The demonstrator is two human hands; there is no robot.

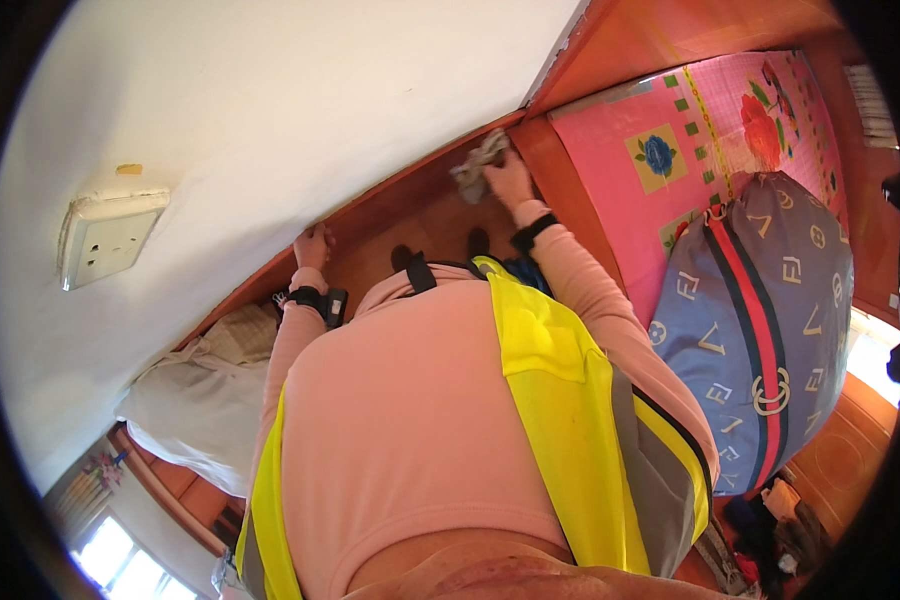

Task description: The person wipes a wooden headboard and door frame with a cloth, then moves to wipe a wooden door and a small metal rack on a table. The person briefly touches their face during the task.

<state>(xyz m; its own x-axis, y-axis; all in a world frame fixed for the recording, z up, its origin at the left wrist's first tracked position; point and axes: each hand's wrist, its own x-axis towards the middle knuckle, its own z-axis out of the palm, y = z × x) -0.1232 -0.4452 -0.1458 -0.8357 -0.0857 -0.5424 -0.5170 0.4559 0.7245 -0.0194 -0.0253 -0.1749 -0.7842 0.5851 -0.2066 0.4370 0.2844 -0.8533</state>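
My right hand grips a crumpled grey cloth, bunched under the fingers and blurred at its edges. It is over the recess beside the upright reddish-brown wooden panel. Lower on the left, my left hand rests against the wooden trim along the foot of the white wall. Its fingers are curled, and whether they grasp the trim is not clear. Both wrists wear black straps, and a small device sits at the left one. Below the hands, two dark shoe tips show on the brown floor.
A bulging blue-grey patterned drawstring bag stands at right against a pink floral sheet. White bedding or a cloth bundle lies at left. A wall socket juts from the wall. Clothes are heaped at lower right.
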